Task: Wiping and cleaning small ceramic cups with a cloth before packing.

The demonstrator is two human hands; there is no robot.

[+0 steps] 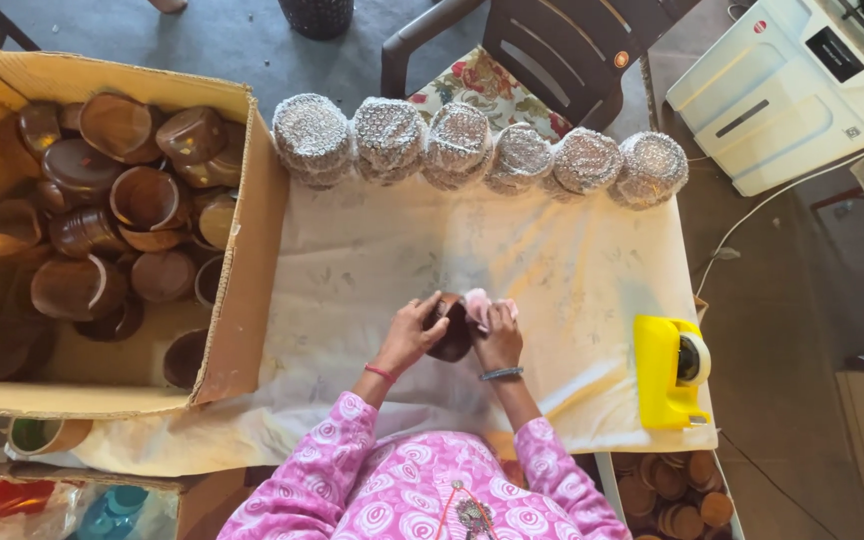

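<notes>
The dark wooden bowl (pixel 450 330) sits at the middle of the counter (pixel 592 260), just above the cloth-covered surface and directly in front of the person. The left hand (pixel 410 335) has a closed grip around the bowl's left side, fingers curled over the rim. The right hand (pixel 497 335) presses a pink cloth (pixel 479 303) against the bowl's right side; its fingers are closed on the cloth and touch the bowl. A white sheet (pixel 372 260) covers the counter beneath both hands. Along the far edge of the sheet stands a row of six bubble-wrapped bundles (pixel 462 145), touching one another side by side. To the left, a large open cardboard box (pixel 247 280) holds many loose wooden bowls (pixel 112 210), piled at mixed angles. To the right of the hands, well apart from them, a yellow tape dispenser (pixel 670 370) rests near the counter's right edge. Beyond the bundles stands a dark chair (pixel 552 40) with a floral cushion (pixel 482 85). Below the counter's right corner, a container of round wooden discs (pixel 672 490) is partly visible.
</notes>
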